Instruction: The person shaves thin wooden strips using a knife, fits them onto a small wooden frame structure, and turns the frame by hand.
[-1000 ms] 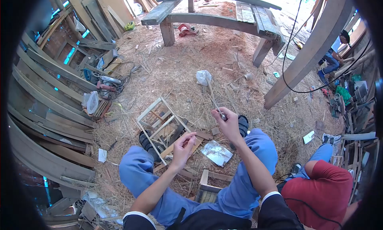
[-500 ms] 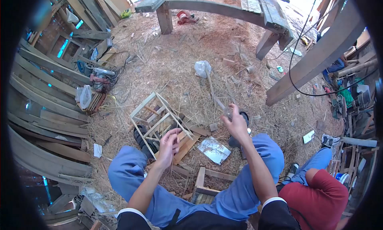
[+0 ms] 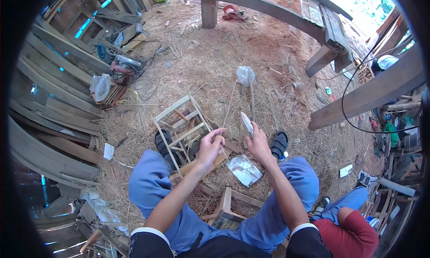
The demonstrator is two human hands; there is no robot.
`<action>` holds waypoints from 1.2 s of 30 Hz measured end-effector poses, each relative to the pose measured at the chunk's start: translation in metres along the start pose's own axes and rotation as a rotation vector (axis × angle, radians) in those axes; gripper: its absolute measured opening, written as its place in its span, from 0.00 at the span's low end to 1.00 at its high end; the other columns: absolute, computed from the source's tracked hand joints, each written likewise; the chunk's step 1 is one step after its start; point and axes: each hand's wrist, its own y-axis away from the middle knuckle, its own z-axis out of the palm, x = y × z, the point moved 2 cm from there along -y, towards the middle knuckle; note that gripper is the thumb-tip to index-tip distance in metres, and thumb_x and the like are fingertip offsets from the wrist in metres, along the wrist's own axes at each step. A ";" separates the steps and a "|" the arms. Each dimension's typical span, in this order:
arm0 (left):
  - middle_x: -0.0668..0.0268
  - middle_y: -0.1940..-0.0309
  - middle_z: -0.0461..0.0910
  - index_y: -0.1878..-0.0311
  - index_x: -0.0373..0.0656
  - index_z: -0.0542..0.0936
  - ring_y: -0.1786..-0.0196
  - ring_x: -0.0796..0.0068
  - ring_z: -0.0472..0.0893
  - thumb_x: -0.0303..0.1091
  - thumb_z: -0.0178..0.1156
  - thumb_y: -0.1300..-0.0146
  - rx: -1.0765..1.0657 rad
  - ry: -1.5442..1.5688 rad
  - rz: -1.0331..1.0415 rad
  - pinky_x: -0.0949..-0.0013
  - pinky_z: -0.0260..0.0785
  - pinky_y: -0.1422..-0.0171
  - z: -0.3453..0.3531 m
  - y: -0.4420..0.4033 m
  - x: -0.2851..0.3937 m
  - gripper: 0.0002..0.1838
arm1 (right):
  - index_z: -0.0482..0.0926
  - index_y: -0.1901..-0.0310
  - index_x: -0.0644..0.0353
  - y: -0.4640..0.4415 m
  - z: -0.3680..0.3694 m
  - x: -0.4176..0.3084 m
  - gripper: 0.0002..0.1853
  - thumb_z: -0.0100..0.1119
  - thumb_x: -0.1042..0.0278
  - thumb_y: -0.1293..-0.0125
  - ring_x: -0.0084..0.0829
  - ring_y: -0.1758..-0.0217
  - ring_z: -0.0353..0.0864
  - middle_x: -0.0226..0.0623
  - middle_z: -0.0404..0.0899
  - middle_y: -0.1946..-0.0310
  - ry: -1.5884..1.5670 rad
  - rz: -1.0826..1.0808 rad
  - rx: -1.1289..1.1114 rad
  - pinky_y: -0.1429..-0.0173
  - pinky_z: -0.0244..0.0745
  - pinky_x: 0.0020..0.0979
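Observation:
Between my knees, my right hand (image 3: 258,144) is closed around a knife (image 3: 247,123), its pale blade pointing up and away from me. My left hand (image 3: 211,146) is pinched on a thin strip (image 3: 231,101) that rises toward the plastic bag on the floor. Below my left hand stands a small wooden frame (image 3: 179,106) with crossbars, close to my left foot. A white sheet (image 3: 244,170) with bits scattered on it lies beneath my right hand. Nearer to me is a second wooden frame (image 3: 246,199), partly hidden by my leg.
A clear plastic bag (image 3: 245,75) lies on the straw-covered floor ahead. Beyond it is a wooden bench (image 3: 268,14). A slanted post (image 3: 358,103) and a black cable are at right. A co-worker in a red shirt (image 3: 347,233) sits at lower right. Power tools (image 3: 123,68) and planks lie left.
The view has shifted. My right hand has turned the knife, so its blade now shows clearly. My left hand has risen closer to my right hand, with the thin strip now slanting upward.

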 end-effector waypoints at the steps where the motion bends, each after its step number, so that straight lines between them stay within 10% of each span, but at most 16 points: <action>1: 0.68 0.65 0.80 0.33 0.35 0.75 0.77 0.91 0.62 0.26 0.53 0.21 -0.001 0.014 0.011 0.81 0.55 0.75 0.001 0.002 -0.003 0.17 | 0.58 0.23 0.67 -0.001 0.000 -0.002 0.39 0.63 0.66 0.31 0.65 0.40 0.77 0.68 0.75 0.44 0.012 0.014 -0.001 0.34 0.74 0.54; 6: 0.57 0.56 0.86 0.39 0.33 0.75 0.63 0.79 0.86 0.29 0.55 0.20 0.071 0.023 0.155 0.72 0.81 0.58 -0.001 0.012 -0.012 0.13 | 0.77 0.35 0.63 0.005 0.005 -0.044 0.24 0.61 0.56 0.26 0.54 0.40 0.81 0.55 0.81 0.46 -0.135 -0.091 -0.043 0.34 0.75 0.50; 10: 0.59 0.56 0.86 0.41 0.35 0.75 0.54 0.73 0.88 0.32 0.56 0.20 0.041 -0.023 0.081 0.67 0.84 0.49 -0.017 0.024 -0.013 0.12 | 0.80 0.42 0.66 0.024 0.012 -0.086 0.18 0.61 0.61 0.24 0.44 0.46 0.87 0.51 0.84 0.48 -0.627 -0.189 -0.105 0.43 0.81 0.41; 11: 0.60 0.56 0.86 0.41 0.36 0.75 0.54 0.74 0.88 0.33 0.57 0.20 0.024 -0.047 0.079 0.68 0.84 0.49 -0.024 0.026 -0.016 0.12 | 0.82 0.44 0.67 0.028 0.007 -0.095 0.12 0.59 0.68 0.21 0.23 0.52 0.85 0.39 0.85 0.54 -0.443 -0.321 0.010 0.51 0.81 0.28; 14: 0.65 0.57 0.85 0.41 0.39 0.75 0.58 0.78 0.85 0.34 0.57 0.19 -0.070 -0.119 0.064 0.73 0.81 0.54 -0.035 0.032 -0.022 0.12 | 0.83 0.50 0.67 0.030 0.005 -0.107 0.13 0.63 0.64 0.24 0.36 0.60 0.89 0.44 0.88 0.61 -0.575 -0.083 -0.229 0.53 0.82 0.37; 19: 0.69 0.62 0.84 0.44 0.40 0.79 0.62 0.83 0.81 0.36 0.59 0.21 -0.138 -0.333 0.000 0.74 0.77 0.57 -0.048 0.055 -0.021 0.11 | 0.88 0.61 0.62 0.016 -0.026 -0.105 0.17 0.67 0.53 0.28 0.35 0.65 0.88 0.41 0.87 0.69 -0.386 -0.043 0.176 0.59 0.79 0.38; 22: 0.67 0.65 0.84 0.49 0.39 0.81 0.64 0.82 0.81 0.37 0.62 0.23 -0.095 -0.649 0.134 0.72 0.75 0.58 -0.056 0.061 -0.018 0.11 | 0.86 0.64 0.59 0.020 -0.051 -0.097 0.16 0.69 0.52 0.31 0.37 0.66 0.85 0.41 0.82 0.72 0.345 -0.144 0.389 0.56 0.78 0.41; 25: 0.60 0.67 0.86 0.54 0.36 0.84 0.67 0.72 0.83 0.35 0.65 0.29 -0.057 -0.905 0.306 0.65 0.75 0.59 -0.050 0.063 -0.003 0.11 | 0.83 0.57 0.57 0.047 -0.040 -0.132 0.14 0.70 0.55 0.33 0.43 0.59 0.83 0.42 0.81 0.66 0.415 -0.559 0.510 0.56 0.76 0.42; 29: 0.59 0.62 0.87 0.53 0.38 0.85 0.60 0.61 0.86 0.35 0.65 0.30 -0.054 -1.092 0.391 0.60 0.77 0.52 -0.055 0.059 0.003 0.11 | 0.82 0.51 0.57 0.065 0.015 -0.107 0.12 0.67 0.62 0.32 0.43 0.53 0.84 0.42 0.83 0.62 -0.181 -0.368 -0.289 0.54 0.77 0.43; 36: 0.58 0.49 0.86 0.42 0.43 0.82 0.42 0.55 0.83 0.40 0.64 0.30 0.008 -1.271 0.258 0.54 0.73 0.38 -0.104 0.048 -0.024 0.18 | 0.82 0.49 0.56 0.036 -0.009 -0.070 0.10 0.59 0.71 0.30 0.42 0.53 0.86 0.38 0.85 0.59 0.139 -0.567 -0.017 0.52 0.82 0.43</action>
